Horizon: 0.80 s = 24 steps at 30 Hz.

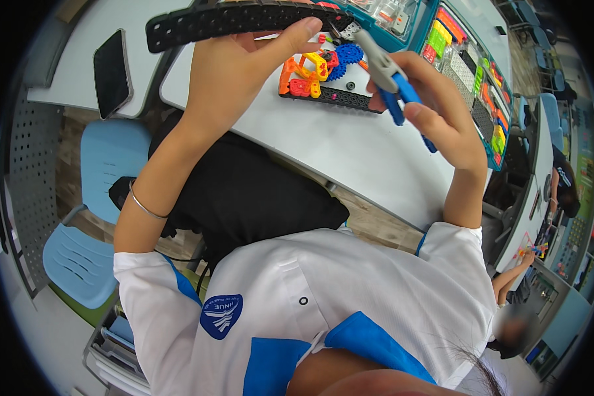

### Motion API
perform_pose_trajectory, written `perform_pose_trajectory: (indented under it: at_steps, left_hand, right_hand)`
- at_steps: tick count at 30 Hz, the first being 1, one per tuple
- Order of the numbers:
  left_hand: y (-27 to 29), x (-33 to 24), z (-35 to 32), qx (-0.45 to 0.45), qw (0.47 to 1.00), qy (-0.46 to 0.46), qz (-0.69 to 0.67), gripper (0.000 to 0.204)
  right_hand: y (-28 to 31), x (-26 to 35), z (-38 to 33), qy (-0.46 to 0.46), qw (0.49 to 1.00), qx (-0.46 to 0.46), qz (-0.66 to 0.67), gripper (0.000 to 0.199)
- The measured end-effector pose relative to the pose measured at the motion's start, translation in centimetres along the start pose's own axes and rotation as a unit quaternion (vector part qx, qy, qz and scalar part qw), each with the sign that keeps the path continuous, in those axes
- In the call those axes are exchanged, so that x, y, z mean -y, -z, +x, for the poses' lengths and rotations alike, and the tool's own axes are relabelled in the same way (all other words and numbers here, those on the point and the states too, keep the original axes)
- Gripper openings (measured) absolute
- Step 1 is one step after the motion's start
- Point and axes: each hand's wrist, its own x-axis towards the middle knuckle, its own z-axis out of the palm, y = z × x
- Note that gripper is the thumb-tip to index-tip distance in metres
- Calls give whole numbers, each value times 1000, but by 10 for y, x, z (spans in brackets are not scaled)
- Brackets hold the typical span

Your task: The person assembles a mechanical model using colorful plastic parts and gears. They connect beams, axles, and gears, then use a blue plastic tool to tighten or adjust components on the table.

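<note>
My left hand (241, 76) grips a long black perforated plastic beam (211, 24), which slants across the top of the view. In my right hand (442, 109) is a pair of grey and blue pliers (383, 69). Their grey tip is close to the beam's right end; whether they touch I cannot tell. Below the beam, on the white table (369, 148), lies a part-built model with blue gears (346, 58), orange, yellow and red plastic pieces (303, 79) and a black perforated strip (343, 98). A small dark ring (350, 86) sits by the gears.
A teal-edged case (472, 79) of sorted colourful parts stands open on the right, another teal tray (393, 23) behind it. A dark phone (113, 76) lies on the left table. Light blue chairs (109, 168) stand at left. Another person's arm (516, 274) shows far right.
</note>
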Motion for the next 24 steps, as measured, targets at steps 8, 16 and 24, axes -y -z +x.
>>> perform_pose_trajectory:
  at_steps: [8, 16, 24]
  left_hand:
    - [4, 9, 3, 21, 952, -252, 171, 13]
    - [4, -7, -1, 78, 868, -369, 321, 19]
    - [-13, -2, -15, 146, 768, -446, 435, 21]
  right_hand:
    - [20, -21, 5, -45, 882, -161, -441, 40]
    - [10, -49, 0, -99, 824, -104, -548, 39]
    - [-12, 11, 12, -119, 968, -34, 219, 35]
